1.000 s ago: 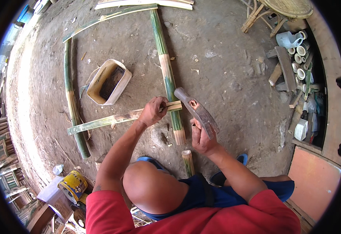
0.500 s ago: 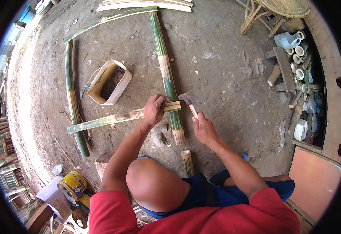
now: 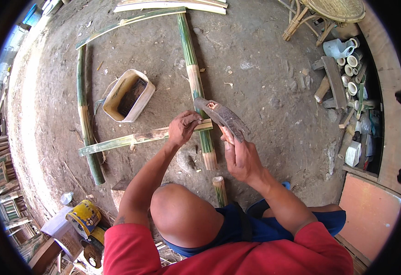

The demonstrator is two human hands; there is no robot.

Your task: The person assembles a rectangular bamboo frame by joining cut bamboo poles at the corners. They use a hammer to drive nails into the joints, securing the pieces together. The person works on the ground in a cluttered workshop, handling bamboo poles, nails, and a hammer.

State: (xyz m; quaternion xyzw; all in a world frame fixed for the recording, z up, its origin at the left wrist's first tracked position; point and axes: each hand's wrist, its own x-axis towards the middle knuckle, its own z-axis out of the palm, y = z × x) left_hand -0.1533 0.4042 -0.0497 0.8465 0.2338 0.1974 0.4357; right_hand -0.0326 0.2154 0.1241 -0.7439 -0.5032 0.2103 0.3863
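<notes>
My right hand (image 3: 244,160) is wrapped round the handle of a claw hammer (image 3: 228,120). The hammer's dark metal head is lifted over the right bamboo pole (image 3: 186,41). Beside it, my left hand (image 3: 182,129) rests on the right end of a split bamboo slat (image 3: 118,144), thumb and fingers pinched together; whatever is between the fingertips is too small to see. This slat lies across the right pole and the left bamboo pole (image 3: 81,82). Another slat (image 3: 131,20) spans the poles' far ends, so the pieces form a rectangular frame on the ground.
Inside the frame stands a cut-open white plastic container (image 3: 151,90) with dark contents. A short bamboo piece (image 3: 219,190) lies near my knee. Bamboo offcuts (image 3: 353,58) are piled at the right, below a woven stool (image 3: 340,9). A yellow bucket (image 3: 85,216) sits at lower left.
The hammer has risen toward me and its head now hangs above the slat's end, with my right hand lifted too. My left hand keeps its pinch in nearly the same spot.
</notes>
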